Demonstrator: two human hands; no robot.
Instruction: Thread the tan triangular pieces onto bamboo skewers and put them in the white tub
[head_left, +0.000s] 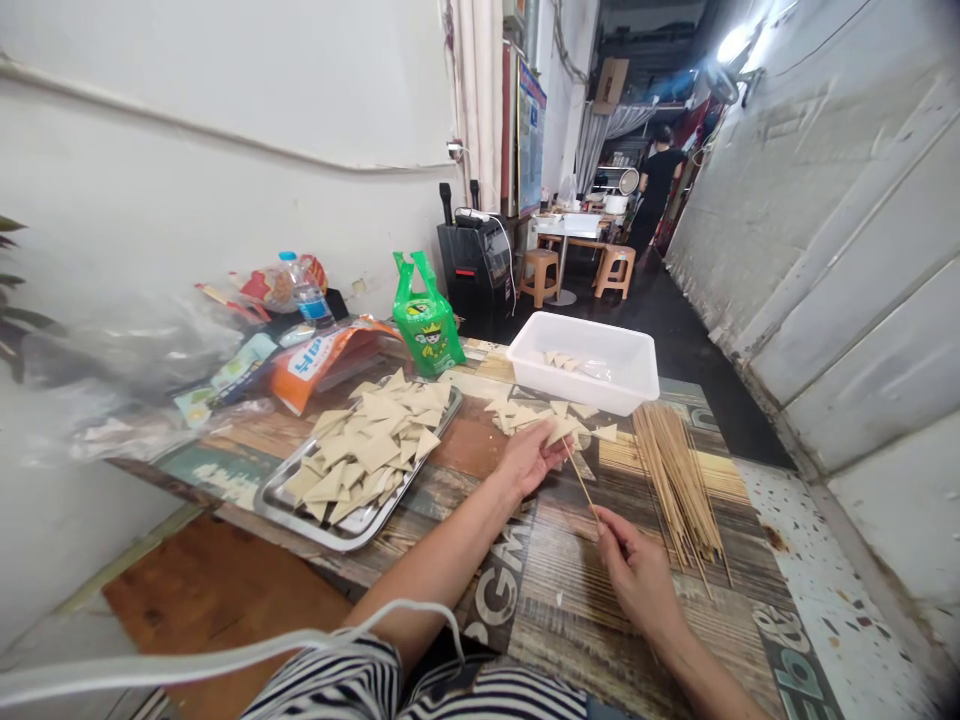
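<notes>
My right hand (634,565) pinches a thin bamboo skewer (582,482) near its lower end. The skewer slants up and left, and its far tip meets a pale triangular tofu slice (559,430) in my left hand (532,460). Whether the tip has pierced the slice I cannot tell. The left fingers are closed around that slice, just in front of a small pile of similar slices (514,412) on the table. A metal tray (349,540) heaped with more triangular slices (371,440) lies to the left. Many loose skewers (675,480) lie bunched on the right.
Behind the pile stands a white plastic box (600,385) with a few slices inside. A green bag (427,320), an orange packet (322,360) and a water bottle (307,290) are at the back left. A white cable (225,655) crosses the foreground. Far off, a person (660,185) stands.
</notes>
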